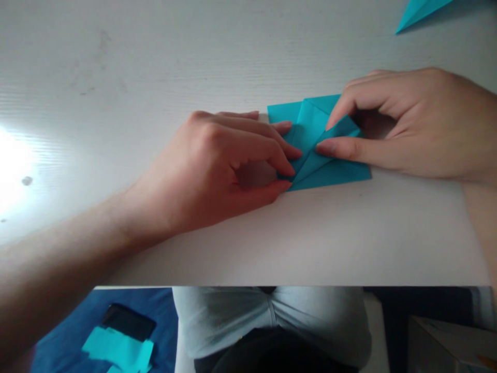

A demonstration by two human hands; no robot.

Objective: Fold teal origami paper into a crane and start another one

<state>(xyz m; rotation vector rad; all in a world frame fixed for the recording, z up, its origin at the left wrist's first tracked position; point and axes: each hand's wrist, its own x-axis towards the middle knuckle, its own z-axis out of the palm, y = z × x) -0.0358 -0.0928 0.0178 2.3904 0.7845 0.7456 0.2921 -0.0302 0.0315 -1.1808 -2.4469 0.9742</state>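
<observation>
A folded sheet of turquoise paper (pixel 310 122) lies flat on the pale table, with crossing diagonal creases and flaps. My left hand (pixel 233 155) presses its fingertips on the left part of the paper, with the thumb at the lower edge. On the right side, my right hand (pixel 396 124) pinches a raised flap between thumb and index finger. The other fingers of that hand curl behind and are partly hidden. The paper's lower left corner is covered by my left fingers.
Another turquoise folded piece (pixel 421 15) stands at the table's top right. The table (pixel 240 248) ends at a front edge above my lap. Below left, a black phone (pixel 130 321) and turquoise paper scraps (pixel 120 347) rest on blue fabric. A box (pixel 450 344) stands at lower right.
</observation>
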